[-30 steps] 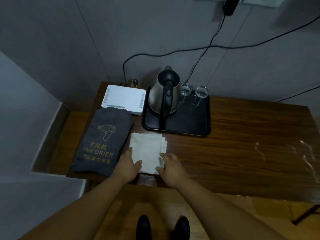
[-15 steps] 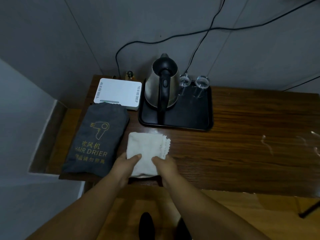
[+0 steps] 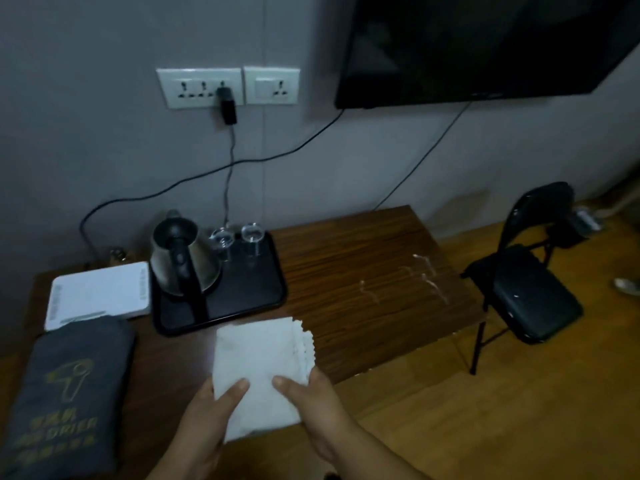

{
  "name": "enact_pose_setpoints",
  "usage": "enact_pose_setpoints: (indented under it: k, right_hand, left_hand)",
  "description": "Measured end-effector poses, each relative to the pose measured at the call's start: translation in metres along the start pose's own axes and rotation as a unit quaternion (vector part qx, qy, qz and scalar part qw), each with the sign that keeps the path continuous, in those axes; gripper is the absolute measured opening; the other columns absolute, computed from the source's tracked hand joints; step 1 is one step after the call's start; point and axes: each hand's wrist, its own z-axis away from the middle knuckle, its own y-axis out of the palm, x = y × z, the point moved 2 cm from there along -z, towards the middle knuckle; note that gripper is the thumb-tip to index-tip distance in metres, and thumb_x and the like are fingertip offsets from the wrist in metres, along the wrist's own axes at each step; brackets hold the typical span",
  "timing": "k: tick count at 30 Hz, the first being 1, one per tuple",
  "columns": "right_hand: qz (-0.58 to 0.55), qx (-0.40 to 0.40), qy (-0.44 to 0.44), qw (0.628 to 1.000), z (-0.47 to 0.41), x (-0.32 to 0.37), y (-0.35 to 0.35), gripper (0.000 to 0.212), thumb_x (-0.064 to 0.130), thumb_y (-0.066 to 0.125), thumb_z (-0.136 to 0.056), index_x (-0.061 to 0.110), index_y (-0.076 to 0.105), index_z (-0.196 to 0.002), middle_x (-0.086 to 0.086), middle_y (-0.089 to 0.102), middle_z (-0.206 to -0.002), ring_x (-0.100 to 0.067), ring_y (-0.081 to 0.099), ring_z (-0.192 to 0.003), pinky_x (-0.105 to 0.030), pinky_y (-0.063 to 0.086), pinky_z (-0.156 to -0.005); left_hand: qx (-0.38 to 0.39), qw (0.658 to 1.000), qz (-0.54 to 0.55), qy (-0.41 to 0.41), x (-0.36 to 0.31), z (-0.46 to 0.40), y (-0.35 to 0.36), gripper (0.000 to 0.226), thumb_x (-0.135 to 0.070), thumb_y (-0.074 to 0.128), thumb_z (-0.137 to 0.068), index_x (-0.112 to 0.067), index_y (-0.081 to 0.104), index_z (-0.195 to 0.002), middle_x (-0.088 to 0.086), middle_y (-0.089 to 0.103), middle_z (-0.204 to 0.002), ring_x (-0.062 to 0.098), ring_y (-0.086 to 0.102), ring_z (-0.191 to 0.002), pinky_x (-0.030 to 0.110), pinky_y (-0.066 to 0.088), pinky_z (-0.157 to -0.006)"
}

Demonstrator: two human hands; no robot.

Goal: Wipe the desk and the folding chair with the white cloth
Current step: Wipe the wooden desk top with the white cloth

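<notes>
Two hands, left hand and right hand, grip white cloth over streaked desk.

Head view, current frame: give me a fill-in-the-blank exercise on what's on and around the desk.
1. The white cloth is held by ____ hands, the left hand and the right hand.
2. The kettle stands on a black ____.
3. Pale smears show on the desk near its ____ end.
4. The folding chair stands to the ____ of the desk.

Missing words: both; tray; right; right
</notes>
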Motion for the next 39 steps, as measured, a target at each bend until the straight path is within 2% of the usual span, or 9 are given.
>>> enact_pose_setpoints:
  k: [5,10,16,21,25,29,31,34,39]
  right_hand:
    - [-0.086,-0.021,-0.010,0.996,0.041,0.018,-0.080,0.041,0.012,0.076,-0.088,0.013,0.064,-0.127,-0.009,0.075,-0.120,-0.032,0.069,-0.113,-0.055,0.050,-0.105]
    - [-0.119,-0.007,-0.019,0.993,0.066,0.034,-0.171,0.047,0.012,0.077,-0.087,0.013,0.061,-0.130,-0.011,0.074,-0.123,-0.032,0.069,-0.114,-0.056,0.049,-0.105]
    - [-0.116,0.034,0.000,0.993,0.077,0.060,-0.294,0.048,0.023,0.079,-0.086,0.015,0.062,-0.131,-0.014,0.073,-0.123,-0.034,0.069,-0.114,-0.055,0.051,-0.103]
    - [-0.106,0.042,0.060,0.992,0.077,0.086,-0.386,0.046,0.033,0.078,-0.086,0.015,0.067,-0.127,-0.014,0.073,-0.122,-0.033,0.070,-0.112,-0.054,0.053,-0.101]
    - [-0.148,0.069,0.105,0.981,0.061,0.095,-0.434,0.043,0.029,0.076,-0.089,0.012,0.068,-0.127,-0.018,0.070,-0.127,-0.037,0.068,-0.115,-0.051,0.058,-0.091]
    - [-0.189,0.110,0.118,0.969,0.029,0.106,-0.465,0.033,0.031,0.070,-0.093,0.013,0.074,-0.120,-0.020,0.066,-0.133,-0.040,0.065,-0.120,-0.054,0.057,-0.091]
    - [-0.204,0.106,0.139,0.963,0.012,0.111,-0.478,0.035,0.037,0.071,-0.091,0.014,0.075,-0.117,-0.020,0.066,-0.134,-0.041,0.065,-0.120,-0.055,0.056,-0.091]
    - [-0.213,0.113,0.160,0.957,-0.013,0.121,-0.495,0.044,0.044,0.075,-0.087,0.015,0.074,-0.120,-0.020,0.064,-0.136,-0.043,0.063,-0.122,-0.057,0.054,-0.094]
    - [-0.186,0.110,0.194,0.957,-0.049,0.137,-0.514,0.043,0.042,0.077,-0.085,0.014,0.076,-0.117,-0.019,0.067,-0.132,-0.041,0.065,-0.120,-0.055,0.056,-0.092]
  left_hand:
    - [0.053,0.998,-0.031,0.012,-0.004,0.022,0.084,0.028,-0.028,0.071,-0.092,-0.017,0.068,-0.117,0.010,0.080,-0.103,0.035,0.076,-0.094,0.052,0.061,-0.083]
    - [0.086,0.995,-0.031,0.024,0.005,0.043,0.175,0.023,-0.032,0.068,-0.092,-0.023,0.072,-0.113,0.010,0.079,-0.107,0.035,0.076,-0.097,0.058,0.057,-0.091]
    - [0.092,0.995,-0.029,0.021,0.032,0.062,0.291,0.029,-0.032,0.065,-0.095,-0.023,0.065,-0.123,0.011,0.077,-0.113,0.036,0.073,-0.104,0.059,0.055,-0.096]
    - [0.107,0.994,0.004,0.019,0.056,0.071,0.382,0.035,-0.032,0.067,-0.090,-0.019,0.066,-0.122,0.012,0.077,-0.113,0.033,0.075,-0.101,0.045,0.061,-0.083]
    - [0.114,0.993,0.005,0.004,0.070,0.055,0.427,0.042,-0.032,0.069,-0.090,-0.015,0.064,-0.128,0.015,0.075,-0.118,0.037,0.072,-0.107,0.050,0.059,-0.090]
    - [0.113,0.993,0.007,-0.012,0.079,0.019,0.458,0.048,-0.037,0.075,-0.087,-0.014,0.065,-0.127,0.016,0.074,-0.120,0.038,0.071,-0.109,0.053,0.058,-0.092]
    - [0.114,0.993,0.002,-0.019,0.081,0.000,0.470,0.051,-0.040,0.075,-0.083,-0.015,0.067,-0.126,0.015,0.075,-0.119,0.037,0.072,-0.108,0.048,0.059,-0.087]
    - [0.120,0.992,-0.020,-0.024,0.080,-0.025,0.487,0.054,-0.048,0.076,-0.081,-0.020,0.067,-0.125,0.011,0.076,-0.117,0.033,0.073,-0.106,0.045,0.060,-0.084]
    - [0.112,0.993,-0.040,-0.028,0.077,-0.054,0.514,0.048,-0.056,0.074,-0.081,-0.033,0.068,-0.123,0.004,0.076,-0.118,0.028,0.073,-0.107,0.051,0.058,-0.093]
